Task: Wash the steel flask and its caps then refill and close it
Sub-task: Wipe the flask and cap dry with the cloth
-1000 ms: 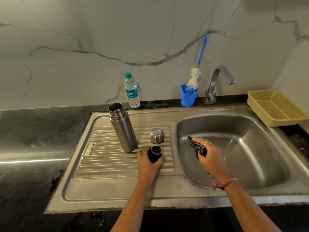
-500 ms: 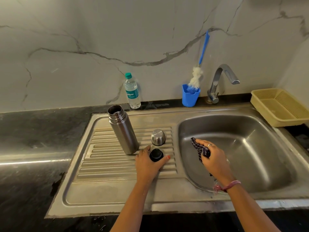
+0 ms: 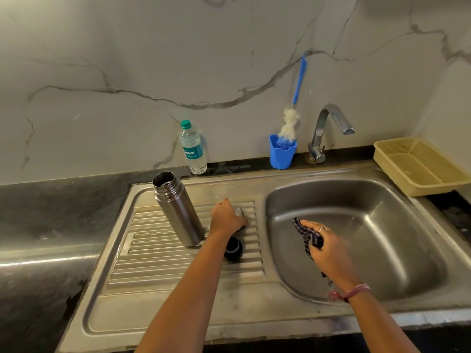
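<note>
Head cam: left hand (image 3: 227, 217) grabbing the steel cap (image 3: 239, 211), black cap (image 3: 233, 247) just behind its wrist; right hand (image 3: 325, 247) clutches cloth (image 3: 307, 236). Wiping's probably next.

The flask (image 3: 178, 208) is brushed steel with a dull sheen. The sink (image 3: 356, 240) is scuffed, matt steel, its drainboard (image 3: 158, 256) ribbed. The tap (image 3: 328, 128) is glossy chrome. The basket (image 3: 418, 166) is matt plastic mesh, the rag (image 3: 307, 236) checked cloth.

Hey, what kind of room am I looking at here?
Most likely a home kitchen: a stainless steel sink with ribbed drainboard, a curved chrome tap against a marble-look wall, and a blue-handled bottle brush in a blue cup.
</note>
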Available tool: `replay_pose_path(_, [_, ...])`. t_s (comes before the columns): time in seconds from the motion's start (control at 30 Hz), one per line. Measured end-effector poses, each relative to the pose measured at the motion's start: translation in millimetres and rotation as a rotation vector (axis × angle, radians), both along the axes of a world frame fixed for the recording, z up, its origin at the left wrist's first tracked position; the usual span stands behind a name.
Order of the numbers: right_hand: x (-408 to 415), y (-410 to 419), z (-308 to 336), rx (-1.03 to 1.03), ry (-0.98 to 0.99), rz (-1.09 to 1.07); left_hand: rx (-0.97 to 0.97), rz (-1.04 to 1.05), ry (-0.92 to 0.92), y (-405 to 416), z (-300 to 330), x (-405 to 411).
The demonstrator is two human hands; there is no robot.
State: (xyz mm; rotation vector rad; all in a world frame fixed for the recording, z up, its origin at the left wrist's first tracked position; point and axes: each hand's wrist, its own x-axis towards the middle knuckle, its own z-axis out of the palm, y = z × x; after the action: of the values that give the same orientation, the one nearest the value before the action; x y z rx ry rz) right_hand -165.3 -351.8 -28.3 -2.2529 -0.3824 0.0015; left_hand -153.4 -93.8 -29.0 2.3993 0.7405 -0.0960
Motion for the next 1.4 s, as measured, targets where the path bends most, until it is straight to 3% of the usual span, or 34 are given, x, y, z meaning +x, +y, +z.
replay_pose_path(0.3, [12, -27, 2, 0.009, 0.099, -0.066, 0.022, -0.026, -0.008, -6, -5, 8])
replay_pose_path(0.4, [16, -39, 7, 0.024, 0.122, -0.064, -0.107, -0.026, -0.068, -21, 10, 14])
replay_pose_path(0.53, [23, -56, 13, 0.021, 0.114, -0.083, -0.428, 0.004, -0.146, -59, 30, 22])
replay_pose_path(0.77, [37, -85, 26, 0.075, 0.121, -0.082, -0.475, -0.021, -0.17, -126, 33, 31])
replay_pose_path(0.87, [42, -99, 28, 0.117, 0.161, -0.119, -0.701, 0.069, -0.175, -148, 36, 32])
replay_pose_path(1.0, [47, -114, 34, 0.338, 0.338, -0.179, -1.299, 0.342, -0.205, -175, 49, 32])
replay_pose_path(1.1, [50, -122, 42, 0.47, 0.36, -0.22, -1.565, 0.48, -0.194, -191, 47, 32])
replay_pose_path(1.4, [62, -132, 60, 0.527, 0.208, -0.219, -1.654, 0.528, -0.193, -232, 42, 35])
